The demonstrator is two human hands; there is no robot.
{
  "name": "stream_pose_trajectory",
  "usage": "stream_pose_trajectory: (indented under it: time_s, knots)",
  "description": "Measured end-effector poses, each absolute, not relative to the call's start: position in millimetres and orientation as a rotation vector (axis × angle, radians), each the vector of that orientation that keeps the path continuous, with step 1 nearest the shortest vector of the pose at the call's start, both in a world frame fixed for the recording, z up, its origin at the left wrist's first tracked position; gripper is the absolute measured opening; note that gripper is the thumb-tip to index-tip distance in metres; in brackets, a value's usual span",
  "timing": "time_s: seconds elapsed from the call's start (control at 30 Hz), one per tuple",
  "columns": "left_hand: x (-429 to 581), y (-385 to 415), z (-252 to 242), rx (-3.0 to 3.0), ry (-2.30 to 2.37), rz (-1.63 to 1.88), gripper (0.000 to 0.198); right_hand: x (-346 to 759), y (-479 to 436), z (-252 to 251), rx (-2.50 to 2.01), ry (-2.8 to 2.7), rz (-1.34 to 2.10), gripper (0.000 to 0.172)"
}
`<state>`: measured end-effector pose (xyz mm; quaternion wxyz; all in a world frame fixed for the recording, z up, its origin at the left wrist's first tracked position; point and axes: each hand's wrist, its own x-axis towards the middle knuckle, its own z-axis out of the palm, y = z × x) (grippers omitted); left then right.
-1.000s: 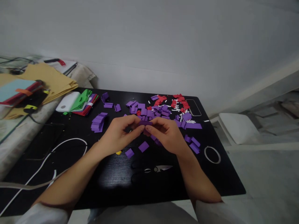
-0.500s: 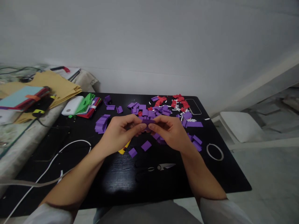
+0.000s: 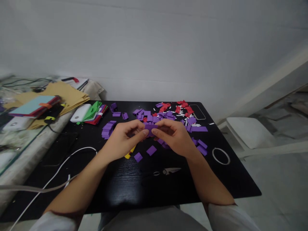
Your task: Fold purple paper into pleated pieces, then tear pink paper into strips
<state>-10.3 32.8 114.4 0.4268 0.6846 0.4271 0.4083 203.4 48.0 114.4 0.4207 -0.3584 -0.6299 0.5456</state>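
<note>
A small purple piece of paper (image 3: 150,128) is pinched between my two hands over the middle of the table. My left hand (image 3: 128,136) grips its left end between thumb and fingers. At its right end, my right hand (image 3: 172,134) does the same, thumb in front. Behind and around the hands lies a heap of folded purple paper pieces (image 3: 147,114). Two loose purple pieces, one of them a flat rectangle (image 3: 151,150), rest just in front. A yellow strip (image 3: 128,155) shows partly below my left hand.
Scissors (image 3: 171,171) lie near the front of the black table (image 3: 166,189). Red paper pieces (image 3: 184,105) and white scraps are at the back right, with a white ring (image 3: 220,156) nearer. A white cable (image 3: 55,173) crosses the left side; colored papers (image 3: 92,112) lie behind it.
The purple paper in my hands now shows more of its flat face toward me. Both hands stay in nearly the same place, while the view has shifted slightly.
</note>
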Motion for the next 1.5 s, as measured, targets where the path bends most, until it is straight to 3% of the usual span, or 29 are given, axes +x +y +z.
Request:
stream_pose_trajectory:
  time_s: [0.13,0.47,0.9,1.03,1.23,1.37,1.5]
  knots:
    - [-9.5,36.2,114.4,1.689,1.088,1.023,0.023,202.8,47.4,109.7,-0.806,-1.591,1.289,0.046]
    - [-17.4,46.4,116.3,1.731,1.117,1.025,0.029,198.8,53.5,102.4,-0.799,-1.513,1.337,0.035]
    - [-82.2,56.2,140.1,1.511,1.229,1.750,0.017,200.9,59.6,101.9,-0.917,-1.519,1.200,0.031]
    - [-74.8,57.7,144.0,1.421,1.148,1.935,0.037,201.9,60.6,101.4,-0.934,-1.527,1.167,0.027]
    - [-65.2,56.2,144.2,1.474,1.065,1.948,0.067,208.5,64.6,102.2,-0.954,-1.469,1.061,0.021]
    - [-62.6,55.0,139.1,1.527,1.041,1.936,0.069,211.5,64.6,106.3,-0.982,-1.435,1.002,0.020]
    - [-62.2,54.8,137.2,1.495,1.062,1.937,0.060,211.9,63.9,107.7,-0.974,-1.429,1.009,0.018]
